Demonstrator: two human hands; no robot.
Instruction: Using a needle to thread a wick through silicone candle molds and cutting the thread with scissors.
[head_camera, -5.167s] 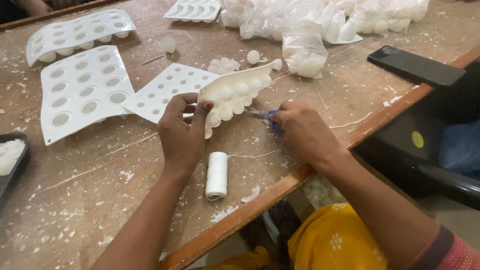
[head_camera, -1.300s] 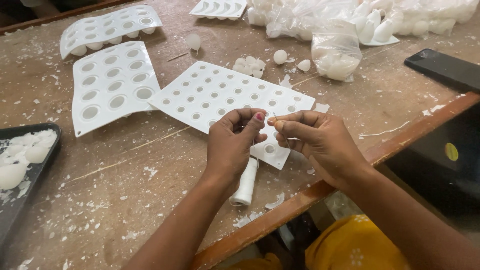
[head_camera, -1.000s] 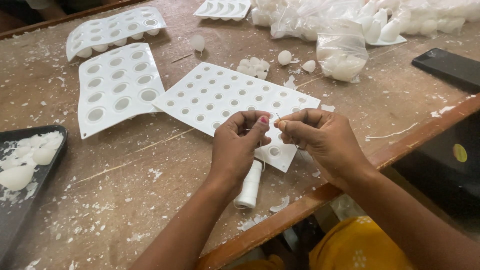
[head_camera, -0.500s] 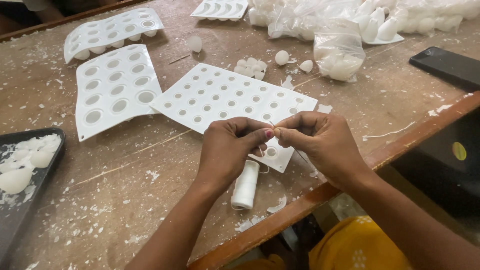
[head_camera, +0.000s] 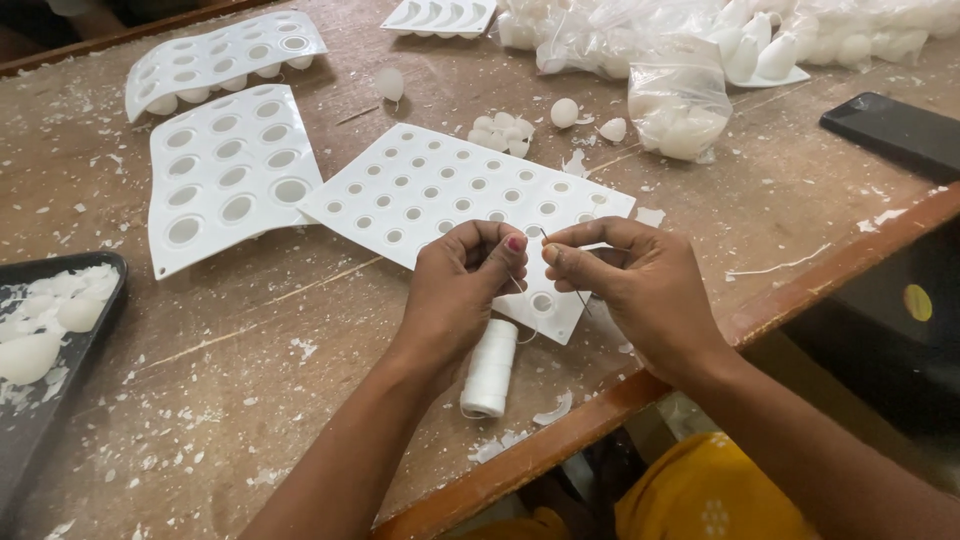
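White moulds (head_camera: 455, 195), four; hands (head_camera: 545, 265), two

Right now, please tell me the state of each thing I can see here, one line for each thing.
Left hand: fingertips pinched, over the flat mould.
Right hand: pinching a thin needle.
Thread spool: lying on its side near the table edge.
Flat mould: lying flat, holes up.
Plastic bag: holding white pieces.
Phone: screen dark.
Black tray: holding white pieces.
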